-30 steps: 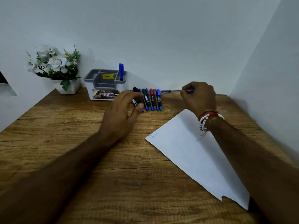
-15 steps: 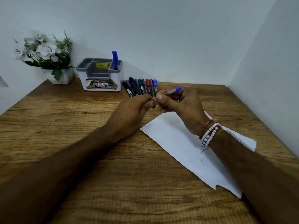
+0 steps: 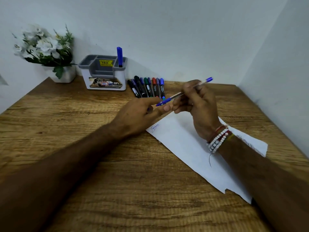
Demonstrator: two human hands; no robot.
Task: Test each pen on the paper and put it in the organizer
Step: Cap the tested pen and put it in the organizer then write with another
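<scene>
One blue-capped clear plastic pen [image 3: 177,96] hovers over the far end of the white paper sheet [image 3: 184,144], your right grip [image 3: 200,104] closed mid-barrel, sound for something light, stiff and likely slippery; whether your left grip [image 3: 138,114] pinches its cap, I cannot tell.

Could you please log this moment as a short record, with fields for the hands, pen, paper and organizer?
Right hand: holds the ballpoint pen above the paper.
Left hand: pinches the pen's blue cap.
Paper: flat on the table, one small blue scribble.
Organizer: one blue marker upright in its right compartment.
Row of markers: lying right of the organizer.
</scene>
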